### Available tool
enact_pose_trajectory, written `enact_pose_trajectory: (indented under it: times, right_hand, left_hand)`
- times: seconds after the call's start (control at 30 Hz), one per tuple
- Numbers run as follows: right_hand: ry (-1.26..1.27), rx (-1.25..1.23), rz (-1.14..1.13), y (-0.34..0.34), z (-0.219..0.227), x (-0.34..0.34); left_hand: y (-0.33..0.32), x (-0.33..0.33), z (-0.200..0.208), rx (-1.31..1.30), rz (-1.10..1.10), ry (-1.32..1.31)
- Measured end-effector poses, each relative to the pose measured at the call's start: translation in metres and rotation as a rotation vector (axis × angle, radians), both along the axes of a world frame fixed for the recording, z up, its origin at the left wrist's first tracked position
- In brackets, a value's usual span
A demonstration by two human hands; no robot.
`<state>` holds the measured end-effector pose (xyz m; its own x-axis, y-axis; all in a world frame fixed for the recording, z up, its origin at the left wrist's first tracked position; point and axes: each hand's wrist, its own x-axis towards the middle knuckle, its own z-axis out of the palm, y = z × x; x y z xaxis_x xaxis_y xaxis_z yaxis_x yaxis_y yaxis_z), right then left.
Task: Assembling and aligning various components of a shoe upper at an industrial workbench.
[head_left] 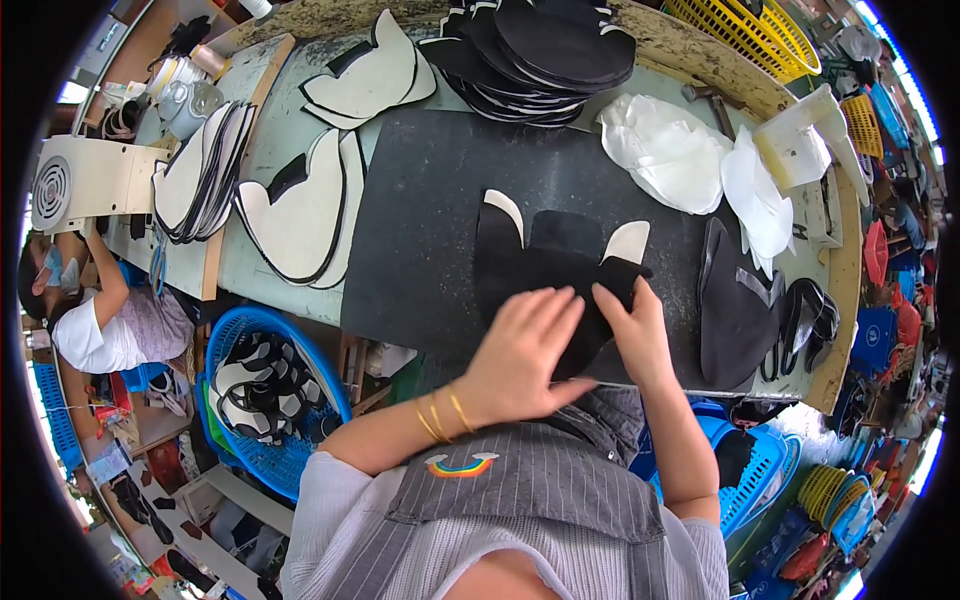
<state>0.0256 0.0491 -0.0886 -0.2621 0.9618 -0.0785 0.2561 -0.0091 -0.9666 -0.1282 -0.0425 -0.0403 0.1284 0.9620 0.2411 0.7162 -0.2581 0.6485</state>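
Observation:
A black U-shaped cut piece [500,260], like a shoe upper part, lies on the dark mat in front of me, with two white tips and a dark patch between them. My left hand [525,345] rests on it, fingers stretched out and thumb apart. At the piece's right edge is my right hand [638,328]. Its thumb lies on top and its fingers curl at the edge, gripping the piece; part of the fingers is hidden. Right of this hand lies another black cut piece [735,315] with a shiny strip.
The dark mat [415,215] covers the table's middle. Stacked black pieces [560,45] and white pieces [300,215] surround it. White sheets [665,150], a hammer [715,105] and scissors [780,345] lie right. A blue basket [335,385] stands left, near another person [95,325].

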Motion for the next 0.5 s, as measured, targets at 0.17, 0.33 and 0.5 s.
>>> enact_pose_trajectory:
  times: [0.17, 0.33, 0.5]
  right_hand:
    - [-0.242, 0.023, 0.017, 0.007, 0.037, -0.004]
    - [-0.314, 0.219, -0.016, 0.009, 0.013, 0.014]
    - [-0.722, 0.637, 0.020, 0.010, 0.016, 0.010]
  left_hand:
    - [-0.027, 0.015, -0.016, 0.000, 0.001, 0.215]
    - [-0.039, 0.011, -0.023, 0.033, -0.085, 0.252]
    - [-0.048, 0.015, -0.015, 0.038, -0.109, 0.287]
